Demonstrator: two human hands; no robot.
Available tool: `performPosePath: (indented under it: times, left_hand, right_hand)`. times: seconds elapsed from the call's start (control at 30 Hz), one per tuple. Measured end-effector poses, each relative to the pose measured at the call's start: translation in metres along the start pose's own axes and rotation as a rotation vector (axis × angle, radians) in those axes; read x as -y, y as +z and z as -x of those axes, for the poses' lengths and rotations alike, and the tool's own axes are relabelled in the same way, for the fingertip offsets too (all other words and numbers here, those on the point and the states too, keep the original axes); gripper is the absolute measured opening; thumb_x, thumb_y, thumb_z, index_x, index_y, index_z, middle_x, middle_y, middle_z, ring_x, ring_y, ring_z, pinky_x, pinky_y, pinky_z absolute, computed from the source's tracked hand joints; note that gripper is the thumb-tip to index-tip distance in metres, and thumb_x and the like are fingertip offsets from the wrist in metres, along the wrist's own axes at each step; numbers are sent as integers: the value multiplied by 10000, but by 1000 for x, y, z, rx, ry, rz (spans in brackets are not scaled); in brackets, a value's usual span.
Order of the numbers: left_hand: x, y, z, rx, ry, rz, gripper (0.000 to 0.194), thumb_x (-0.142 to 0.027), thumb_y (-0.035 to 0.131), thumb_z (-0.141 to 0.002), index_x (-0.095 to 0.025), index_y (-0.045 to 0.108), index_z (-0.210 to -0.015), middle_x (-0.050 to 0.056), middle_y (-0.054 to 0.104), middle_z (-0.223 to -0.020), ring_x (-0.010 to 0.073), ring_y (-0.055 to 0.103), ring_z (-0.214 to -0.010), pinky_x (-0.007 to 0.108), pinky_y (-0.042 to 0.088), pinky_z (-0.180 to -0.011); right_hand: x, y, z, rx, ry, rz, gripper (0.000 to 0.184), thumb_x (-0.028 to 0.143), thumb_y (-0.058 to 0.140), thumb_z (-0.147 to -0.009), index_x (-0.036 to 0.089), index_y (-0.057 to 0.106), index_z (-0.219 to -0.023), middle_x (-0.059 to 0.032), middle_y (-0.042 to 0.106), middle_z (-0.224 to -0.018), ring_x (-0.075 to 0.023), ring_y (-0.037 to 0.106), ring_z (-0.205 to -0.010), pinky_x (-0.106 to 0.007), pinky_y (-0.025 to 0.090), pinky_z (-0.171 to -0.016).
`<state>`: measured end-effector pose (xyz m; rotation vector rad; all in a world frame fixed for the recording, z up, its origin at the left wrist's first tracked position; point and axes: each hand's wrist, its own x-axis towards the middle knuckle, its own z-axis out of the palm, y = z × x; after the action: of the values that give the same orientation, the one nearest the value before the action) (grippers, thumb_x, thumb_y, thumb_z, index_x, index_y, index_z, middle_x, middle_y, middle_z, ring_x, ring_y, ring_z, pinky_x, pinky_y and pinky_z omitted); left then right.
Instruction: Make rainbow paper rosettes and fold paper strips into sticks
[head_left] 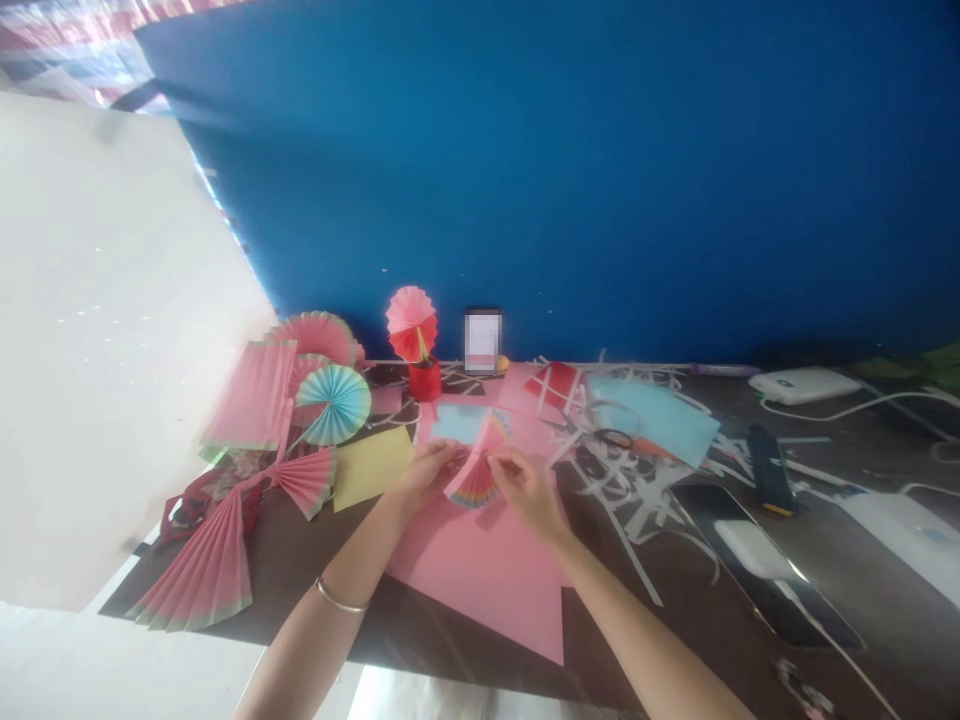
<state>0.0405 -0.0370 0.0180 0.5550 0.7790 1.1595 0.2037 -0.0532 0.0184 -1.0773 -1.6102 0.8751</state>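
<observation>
A small pleated paper fan, pink with rainbow-striped edges, is between my two hands above a pink paper sheet. My right hand pinches it near its middle fold, thumb and forefinger together. At its left edge, the fingers of my left hand are closed on the pleats; their tips are partly hidden. Just behind the fan lies a light-blue paper piece. A yellow paper sheet lies left of my left hand.
Pink folded fans and a blue paper rosette are at left. A red pot with a paper flower stands behind. White paper strips, scissors, a phone and cables spread to the right. A blue wall rises behind.
</observation>
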Motion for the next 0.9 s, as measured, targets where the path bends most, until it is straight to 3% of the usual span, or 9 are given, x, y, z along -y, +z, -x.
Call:
performPosePath:
  times: [0.23,0.53,0.9]
  left_hand:
    - [1,5,4,40,-47,32,105,-161,661,-724,-129,583,-661,52,652,-765,121,603,-682,254,467,-695]
    - [8,3,-1,61,-1,90,90,-155,656,-709,-129,586,-658,29,601,-673,110,564,-637,244,446,-669]
    - [8,6,4,103,-23,26,150,-238,660,-706,-142,545,-696,11,562,-640,131,561,-585,267,442,-591]
  right_hand:
    - [-4,1,2,-51,-20,79,198,363,510,-813,203,625,-793,-71,658,-902,-206,607,-875,-354,492,-793]
    - [6,0,3,9,-231,216,161,255,453,-842,221,590,-764,-43,656,-825,-178,606,-785,-322,481,-746]
    - [11,-1,11,165,-160,371,187,289,374,-887,243,538,-811,-19,608,-813,-164,571,-729,-287,443,-662]
